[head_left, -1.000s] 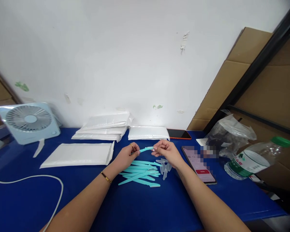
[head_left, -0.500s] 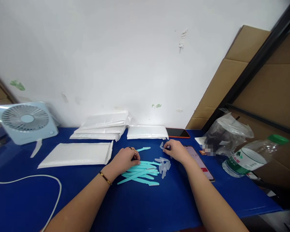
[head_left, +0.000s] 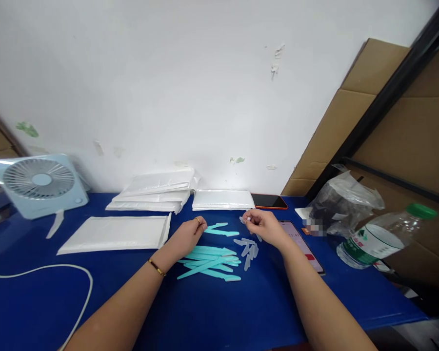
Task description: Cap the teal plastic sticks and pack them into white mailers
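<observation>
My left hand [head_left: 190,235] is closed around the handle end of a turquoise eyebrow razor [head_left: 223,233], its blade end pointing right. Another turquoise razor [head_left: 219,225] lies just behind it. In front of that hand is a loose pile of turquoise eyebrow razors [head_left: 208,265], some crossing each other. My right hand [head_left: 262,226] pinches a small clear plastic blade cover [head_left: 248,219], partly hidden by the fingers. Several more translucent covers [head_left: 249,249] are scattered between the razor pile and my right forearm.
White padded mailers lie at left [head_left: 115,234], stacked behind [head_left: 153,190] and at centre [head_left: 223,200]. A blue fan [head_left: 40,185] stands far left, near a white cable [head_left: 89,287]. Phones [head_left: 302,246] [head_left: 270,201], a plastic bag [head_left: 344,200] and a water bottle [head_left: 380,239] sit at right.
My left hand has drawn a razor from the pile and moved it back, away from me. My right hand has shifted slightly left, with a cover now between its fingertips.
</observation>
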